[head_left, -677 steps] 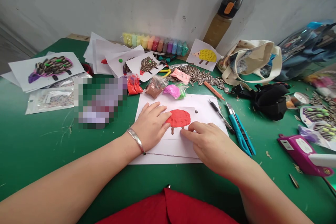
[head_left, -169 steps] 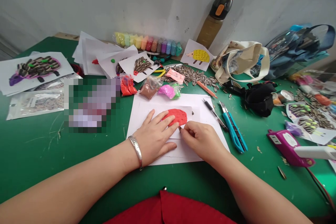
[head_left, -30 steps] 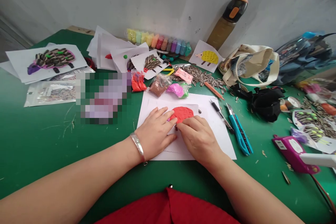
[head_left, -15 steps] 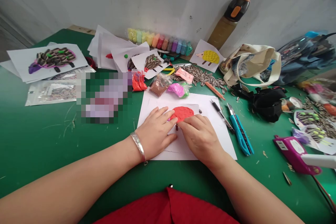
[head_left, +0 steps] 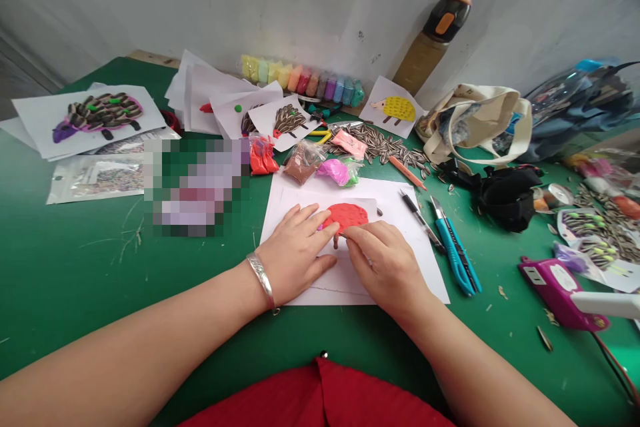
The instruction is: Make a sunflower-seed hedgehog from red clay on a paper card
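Note:
A flat red clay hedgehog shape with a dimpled surface lies on a small sheet of white paper. A bit of purple clay shows at its left end and a short brown leg below it. My left hand lies flat with spread fingers on the paper, fingertips over the shape's left side. My right hand is closed in a pinch at the shape's lower edge. A small dark tip shows at its fingertips; what it is I cannot make out.
A larger white sheet lies underneath. To the right are a black pen and a blue utility knife. Behind are bagged clay, sunflower seeds and a yellow hedgehog picture. A purple glue-gun-like device lies far right.
My right hand has shifted slightly, and a small dark tip now shows at its pinched fingertips. My left hand stays flat in place. The whole view has moved a little.

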Demonstrator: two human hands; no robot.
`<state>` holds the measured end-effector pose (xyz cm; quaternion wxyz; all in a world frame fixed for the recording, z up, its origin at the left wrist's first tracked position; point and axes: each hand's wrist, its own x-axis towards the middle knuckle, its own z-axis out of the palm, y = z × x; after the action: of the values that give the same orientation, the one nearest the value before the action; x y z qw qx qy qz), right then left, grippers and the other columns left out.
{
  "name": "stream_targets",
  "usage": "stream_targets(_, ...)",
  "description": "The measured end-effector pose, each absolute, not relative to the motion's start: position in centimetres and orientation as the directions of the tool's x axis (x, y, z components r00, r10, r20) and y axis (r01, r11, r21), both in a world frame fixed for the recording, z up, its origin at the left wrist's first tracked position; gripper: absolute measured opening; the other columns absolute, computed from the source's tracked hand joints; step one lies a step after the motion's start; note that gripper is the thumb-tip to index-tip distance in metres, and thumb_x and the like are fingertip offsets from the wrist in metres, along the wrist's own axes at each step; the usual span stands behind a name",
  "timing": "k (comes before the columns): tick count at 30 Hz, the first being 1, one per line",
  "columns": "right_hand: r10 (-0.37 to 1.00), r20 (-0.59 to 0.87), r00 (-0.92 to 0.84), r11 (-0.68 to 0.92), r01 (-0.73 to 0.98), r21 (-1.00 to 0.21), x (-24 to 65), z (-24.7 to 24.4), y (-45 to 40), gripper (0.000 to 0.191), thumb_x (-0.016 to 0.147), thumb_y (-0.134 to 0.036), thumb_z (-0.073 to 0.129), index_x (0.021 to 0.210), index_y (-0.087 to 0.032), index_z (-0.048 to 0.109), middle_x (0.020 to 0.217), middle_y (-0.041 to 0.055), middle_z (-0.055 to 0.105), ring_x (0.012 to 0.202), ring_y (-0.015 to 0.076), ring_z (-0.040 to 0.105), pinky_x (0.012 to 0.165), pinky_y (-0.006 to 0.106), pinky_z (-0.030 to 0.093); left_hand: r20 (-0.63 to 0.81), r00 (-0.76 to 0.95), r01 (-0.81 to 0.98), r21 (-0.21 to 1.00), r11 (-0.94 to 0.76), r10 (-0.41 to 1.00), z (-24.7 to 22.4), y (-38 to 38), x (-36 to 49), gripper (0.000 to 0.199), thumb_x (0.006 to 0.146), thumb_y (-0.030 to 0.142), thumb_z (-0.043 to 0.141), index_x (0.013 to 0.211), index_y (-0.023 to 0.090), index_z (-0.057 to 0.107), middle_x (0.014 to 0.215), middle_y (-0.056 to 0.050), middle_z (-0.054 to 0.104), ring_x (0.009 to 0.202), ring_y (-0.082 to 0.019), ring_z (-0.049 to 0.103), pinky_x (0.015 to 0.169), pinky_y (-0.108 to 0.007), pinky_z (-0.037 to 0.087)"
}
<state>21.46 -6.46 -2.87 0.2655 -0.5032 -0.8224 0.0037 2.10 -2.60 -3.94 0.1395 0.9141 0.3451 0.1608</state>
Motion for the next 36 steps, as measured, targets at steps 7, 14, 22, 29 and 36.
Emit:
stream_targets(7, 0.87, 0.333, -0.362, 0.456, 0.848, -0.27, 21.3, -3.1, -6.9, 0.02, 0.093, -0.014, 0.047, 0.086, -0.017, 0.066, 0.073, 0.0051, 0.06, 0.07, 0.018, 0.051, 0.069, 0.031, 0.041, 0.257, 0.687, 0.584, 0.361, -0.727, 0.679, -4.0, -2.7, 1.9, 0.04, 0.09, 0.03, 0.058, 0.124, 0.01, 0.061, 0.139, -0.02, 0.049, 0.135, -0.038, 0.036, 0.11, -0.058, 0.034)
stream_targets(14, 0.907, 0.281, -0.315, 0.406, 0.833, -0.375, 21.1, -3.3, -7.0, 0.019, 0.092, -0.015, 0.048, 0.084, -0.018, 0.064, 0.075, 0.0043, 0.06, 0.072, 0.0172, 0.053, 0.067, 0.029, 0.039, 0.335, 0.684, 0.592, 0.265, -0.761, 0.648, -3.4, -3.4, 2.0, 0.026, 0.093, 0.026, 0.053, 0.109, 0.016, 0.07, 0.133, -0.014, 0.058, 0.134, -0.039, 0.039, 0.111, -0.065, 0.027)
stream_targets(22, 0.928, 0.269, -0.26, 0.335, 0.897, -0.29, 20.9, -3.2, -7.1, 0.016, 0.089, -0.017, 0.054, 0.08, -0.019, 0.067, 0.071, 0.0023, 0.061, 0.072, 0.0174, 0.049, 0.069, 0.031, 0.032, 0.332, 0.681, 0.601, 0.255, -0.758, 0.652, -3.4, -3.6, 2.1, 0.025, 0.093, 0.025, 0.052, 0.107, 0.015, 0.071, 0.128, -0.013, 0.062, 0.132, -0.038, 0.042, 0.11, -0.065, 0.029)
stream_targets(29, 0.906, 0.326, -0.27, 0.319, 0.941, -0.109, 20.8, -3.1, -7.0, 0.025, 0.091, -0.019, 0.053, 0.067, -0.019, 0.06, 0.063, 0.0012, 0.058, 0.067, 0.0165, 0.046, 0.065, 0.032, 0.024, 0.283, 0.696, 0.605, 0.263, -0.751, 0.66, -3.2, -3.7, 2.0, 0.027, 0.094, 0.025, 0.049, 0.11, 0.015, 0.069, 0.129, -0.013, 0.061, 0.134, -0.038, 0.04, 0.111, -0.064, 0.027)
stream_targets(36, 0.91, 0.341, -0.235, 0.257, 0.966, -0.019, 20.3, -3.1, -6.4, 0.026, 0.087, -0.016, 0.053, 0.061, -0.019, 0.05, 0.059, 0.0009, 0.056, 0.063, 0.0155, 0.046, 0.063, 0.033, 0.022, 0.265, 0.693, 0.614, 0.271, -0.741, 0.671, -3.3, -3.7, 2.1, 0.028, 0.095, 0.024, 0.048, 0.114, 0.016, 0.067, 0.128, -0.012, 0.062, 0.134, -0.037, 0.04, 0.111, -0.064, 0.027)
